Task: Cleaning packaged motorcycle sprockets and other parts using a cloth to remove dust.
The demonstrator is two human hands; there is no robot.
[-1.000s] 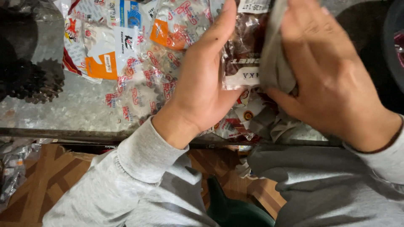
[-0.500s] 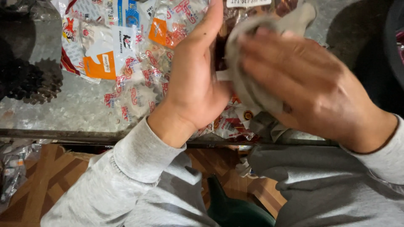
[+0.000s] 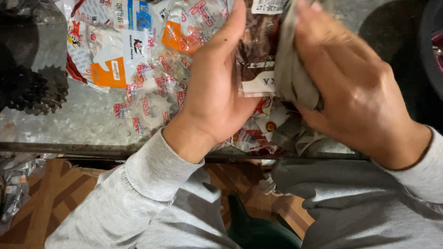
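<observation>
Layout as observed from the head view. A counter top (image 3: 83,124) spans the upper field; its front edge runs across the middle, with floor (image 3: 50,193) below it. Sealed parts packets (image 3: 138,55) lie spread on the counter, overlapping. A stack of sprockets (image 3: 34,92) sits at the counter's far left, left of the packets. The left hand (image 3: 214,92) is above the packets, centre. The right hand (image 3: 355,97) is to its right. Between the two hands is one packet (image 3: 256,55), with a cloth (image 3: 295,69) against its right side, under the right hand. More packets (image 3: 258,133) lie beneath both hands, near the front edge.
</observation>
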